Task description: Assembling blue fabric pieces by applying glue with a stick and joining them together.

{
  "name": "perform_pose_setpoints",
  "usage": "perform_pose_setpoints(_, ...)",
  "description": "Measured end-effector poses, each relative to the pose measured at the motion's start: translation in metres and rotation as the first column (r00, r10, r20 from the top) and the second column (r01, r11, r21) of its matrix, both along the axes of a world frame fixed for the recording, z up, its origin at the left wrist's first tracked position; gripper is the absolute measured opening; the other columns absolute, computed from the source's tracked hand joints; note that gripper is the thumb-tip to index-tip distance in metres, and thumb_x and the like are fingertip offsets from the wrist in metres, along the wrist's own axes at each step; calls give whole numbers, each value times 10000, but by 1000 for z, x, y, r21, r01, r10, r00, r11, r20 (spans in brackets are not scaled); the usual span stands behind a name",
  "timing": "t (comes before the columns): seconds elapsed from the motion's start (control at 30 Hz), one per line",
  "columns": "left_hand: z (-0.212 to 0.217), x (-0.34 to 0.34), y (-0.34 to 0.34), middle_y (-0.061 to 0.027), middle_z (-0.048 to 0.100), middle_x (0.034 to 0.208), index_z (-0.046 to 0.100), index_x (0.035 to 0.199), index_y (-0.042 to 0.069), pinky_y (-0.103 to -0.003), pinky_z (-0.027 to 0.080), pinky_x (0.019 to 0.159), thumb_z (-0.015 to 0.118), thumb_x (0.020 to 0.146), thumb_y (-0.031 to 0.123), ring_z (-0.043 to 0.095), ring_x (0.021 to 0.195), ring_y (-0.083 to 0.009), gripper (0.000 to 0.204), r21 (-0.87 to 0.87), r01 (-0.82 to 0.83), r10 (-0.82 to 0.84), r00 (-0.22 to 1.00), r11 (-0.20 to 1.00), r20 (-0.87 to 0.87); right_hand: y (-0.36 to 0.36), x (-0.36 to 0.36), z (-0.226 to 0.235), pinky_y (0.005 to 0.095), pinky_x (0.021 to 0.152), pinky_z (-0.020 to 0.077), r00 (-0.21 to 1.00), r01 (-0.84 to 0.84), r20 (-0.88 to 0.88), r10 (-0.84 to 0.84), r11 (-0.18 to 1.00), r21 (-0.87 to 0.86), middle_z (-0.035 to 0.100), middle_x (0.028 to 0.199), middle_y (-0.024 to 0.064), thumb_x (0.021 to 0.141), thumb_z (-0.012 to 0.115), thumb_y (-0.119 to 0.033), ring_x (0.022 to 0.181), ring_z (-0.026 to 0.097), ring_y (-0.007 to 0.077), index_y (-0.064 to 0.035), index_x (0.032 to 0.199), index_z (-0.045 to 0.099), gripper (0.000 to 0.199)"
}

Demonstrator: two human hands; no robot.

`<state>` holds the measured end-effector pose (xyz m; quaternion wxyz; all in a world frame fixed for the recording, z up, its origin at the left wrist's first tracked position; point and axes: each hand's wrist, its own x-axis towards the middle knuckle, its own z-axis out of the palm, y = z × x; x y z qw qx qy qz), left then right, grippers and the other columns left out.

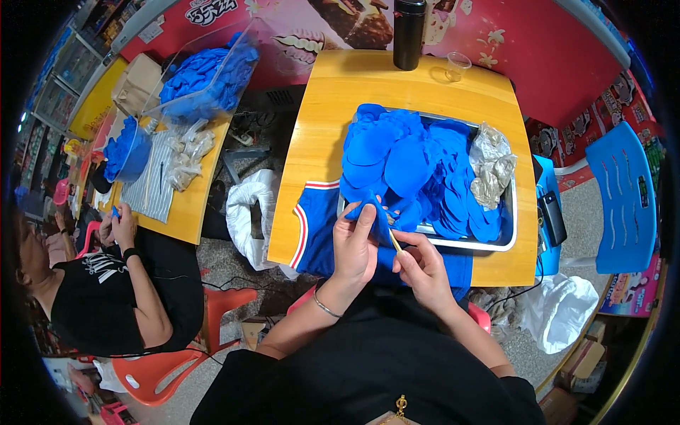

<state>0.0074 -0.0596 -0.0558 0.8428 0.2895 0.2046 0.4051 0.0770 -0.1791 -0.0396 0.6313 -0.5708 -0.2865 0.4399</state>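
Observation:
My left hand (355, 249) pinches a folded blue piece (380, 221) of thin, soft-looking material between thumb and fingers. A slim pale-yellow stick (396, 242) is gripped in my right hand (423, 272), its far end against the blue piece. Just beyond my hands is a metal tray (507, 243) heaped with flat, rounded blue pieces (407, 166). A crumpled clear plastic bag (492, 163) lies on the tray's right side. Under my hands and the tray's near left corner spreads a blue garment (319, 230) with red-and-white trim.
A black bottle (409, 35) and a clear cup (457, 65) stand at the table's (312, 134) far edge. To the left, a seated person (106, 290) works at another table with a clear bin (212, 78) of blue pieces. A blue chair (620, 198) is on the right.

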Motion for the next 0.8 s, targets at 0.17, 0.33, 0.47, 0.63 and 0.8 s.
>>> perform_pose_setpoints(0.17, -4, 2, 0, -59, 635, 944, 599, 989, 34, -264, 490, 756, 618, 877, 135, 599, 820, -114, 152, -56, -23, 23, 1000, 998, 2, 1, -1, 2, 165, 436, 251, 983, 10, -182, -8, 1000, 9, 515, 746, 27, 937, 470, -98, 510, 337, 21, -75, 1255, 459, 318)
perform_pose_setpoints(0.33, -3, 2, 1, -57, 607, 880, 520, 1050, 40, -237, 489, 734, 610, 868, 59, 593, 811, -109, 204, 101, -14, 17, 999, 995, -30, 4, -1, -1, 164, 431, 245, 982, 33, -184, -31, 999, 9, 519, 744, 25, 939, 473, -104, 502, 333, 18, -81, 1257, 460, 319)
perform_pose_setpoints(0.47, 8, 5, 2, -66, 597, 903, 497, 1089, 32, -227, 487, 725, 615, 854, 25, 587, 809, -101, 262, 111, -39, 48, 995, 993, -88, 5, -3, -7, 159, 435, 253, 989, 79, -130, -76, 997, 18, 531, 747, 21, 939, 477, -103, 503, 341, 14, -81, 1254, 462, 316)
perform_pose_setpoints(0.63, 7, 4, 5, -58, 587, 907, 492, 1090, 15, -216, 480, 700, 637, 843, 39, 574, 790, -85, 287, 186, -21, 45, 991, 982, -123, 6, -4, -5, 155, 469, 289, 990, 103, -94, -101, 995, 16, 534, 750, 6, 935, 481, -96, 541, 375, 10, -81, 1244, 478, 309)
perform_pose_setpoints(0.8, 12, 9, 9, -41, 591, 854, 520, 1018, 34, -205, 467, 663, 647, 849, 78, 563, 744, -71, 216, 178, -47, 65, 993, 983, -94, 9, -8, -6, 154, 502, 320, 986, 139, 97, -139, 990, 9, 533, 746, -5, 931, 485, -92, 577, 405, 10, -84, 1233, 496, 302)
